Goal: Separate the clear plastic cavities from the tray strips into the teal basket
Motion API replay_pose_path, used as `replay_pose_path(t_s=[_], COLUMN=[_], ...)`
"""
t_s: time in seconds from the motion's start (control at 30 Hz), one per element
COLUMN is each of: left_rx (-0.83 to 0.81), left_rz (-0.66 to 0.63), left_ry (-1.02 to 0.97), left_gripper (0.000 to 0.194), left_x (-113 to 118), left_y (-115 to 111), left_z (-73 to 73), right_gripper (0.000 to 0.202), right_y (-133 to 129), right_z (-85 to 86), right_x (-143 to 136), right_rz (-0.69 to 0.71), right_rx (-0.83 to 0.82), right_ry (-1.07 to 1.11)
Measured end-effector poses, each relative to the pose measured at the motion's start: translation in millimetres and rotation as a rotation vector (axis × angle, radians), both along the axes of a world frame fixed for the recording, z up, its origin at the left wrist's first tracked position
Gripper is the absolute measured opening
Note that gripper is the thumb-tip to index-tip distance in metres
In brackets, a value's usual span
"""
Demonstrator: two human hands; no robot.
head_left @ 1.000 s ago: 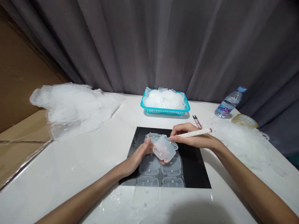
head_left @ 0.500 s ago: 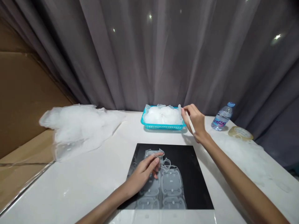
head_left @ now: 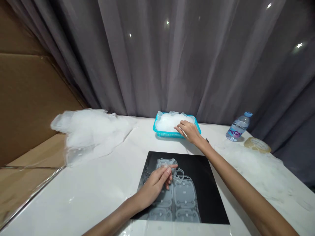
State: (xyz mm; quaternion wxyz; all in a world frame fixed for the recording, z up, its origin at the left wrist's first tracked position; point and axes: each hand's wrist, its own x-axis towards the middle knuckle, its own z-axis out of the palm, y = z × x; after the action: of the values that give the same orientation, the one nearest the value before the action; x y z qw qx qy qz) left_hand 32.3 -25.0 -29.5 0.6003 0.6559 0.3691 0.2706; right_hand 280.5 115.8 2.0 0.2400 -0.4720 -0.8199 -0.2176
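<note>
My left hand (head_left: 158, 182) rests on a clear plastic sheet with moulded square pockets (head_left: 185, 193), its index finger stretched out and its other fingers loosely bent. That sheet lies over a black mat (head_left: 209, 190), its upper end crumpled with a loose loop beside my fingers. My right hand (head_left: 189, 130) reaches over the front right of a turquoise basket (head_left: 169, 134). Its fingers are apart and reach to the white fluffy filling (head_left: 167, 122) heaped inside; nothing is visible in them. A small dark tip (head_left: 207, 140) shows just beyond my right forearm, the rest hidden.
A pile of white fluff and clear plastic (head_left: 88, 131) lies at the left by a cardboard box (head_left: 29, 98). At the right stand a water bottle (head_left: 238, 127) and a tape roll (head_left: 258, 145), near more translucent plastic (head_left: 261, 173). A grey curtain (head_left: 147, 65) hangs behind.
My right hand has moved left over the basket's filling, and the white stick it held is out of its fingers. The left hand stays on the plastic sheet. The view has shifted slightly.
</note>
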Motion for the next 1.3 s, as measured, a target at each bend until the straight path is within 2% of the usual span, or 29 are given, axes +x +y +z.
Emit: replay_pose_path(t_s=[0.2,0.33,0.4,0.47,0.57,0.67,0.77,0.9,1.0,1.07,1.17,1.23,1.3], left_rx=[0.048,0.074,0.134,0.261,0.411,0.461,0.489,0.607,0.706,0.711,0.733,0.769,0.814], left_rz=[-0.01,-0.022,-0.046,-0.053,0.024,0.067,0.067,0.023,-0.101,-0.181,-0.241,-0.248,-0.236], left_ry=[0.026,0.018,0.051,0.126,0.19,0.204,0.246,0.322,0.372,0.421,0.495,0.529,0.539], left_gripper=[0.054,0.052,0.049,0.045,0.045,0.045,0.044,0.032,0.029,0.034,0.052,0.056,0.058], left_x=[0,-1,-2,-4,-10,-15,-19,-20,-23,-25,-29,-31,-33], left_y=[-1,0,4,11,23,31,34,36,37,38,39,39,38], left_z=[-2.4,-3.1,1.0,7.2,15.3,17.3,15.0,13.7,15.2,15.6,13.8,12.0,11.5], right_gripper=[0.031,0.036,0.037,0.036,0.036,0.03,0.017,0.021,0.031,0.036,0.037,0.036,0.033], right_y=[-18,-54,-78,-99,-120,-126,-120,-100,-86,-81,-82,-86,-94], right_z=[1.6,5.2,5.8,4.6,-2.4,-10.5,-10.5,-4.4,-9.1,-14.4,-15.1,-8.1,2.7], right_x=[10,3,-3,-11,-26,-37,-34,-3,27,43,54,52,43], right_rz=[0.023,0.041,0.129,0.281,0.398,0.347,0.305,0.178,0.014,-0.066,-0.077,-0.076,-0.078], right_rx=[-0.061,-0.086,-0.151,-0.261,-0.325,-0.295,-0.374,-0.532,-0.576,-0.603,-0.655,-0.653,-0.575], right_ry=[0.029,0.109,0.111,0.097,0.085,0.059,0.069,0.25,0.323,0.328,0.3,0.285,0.313])
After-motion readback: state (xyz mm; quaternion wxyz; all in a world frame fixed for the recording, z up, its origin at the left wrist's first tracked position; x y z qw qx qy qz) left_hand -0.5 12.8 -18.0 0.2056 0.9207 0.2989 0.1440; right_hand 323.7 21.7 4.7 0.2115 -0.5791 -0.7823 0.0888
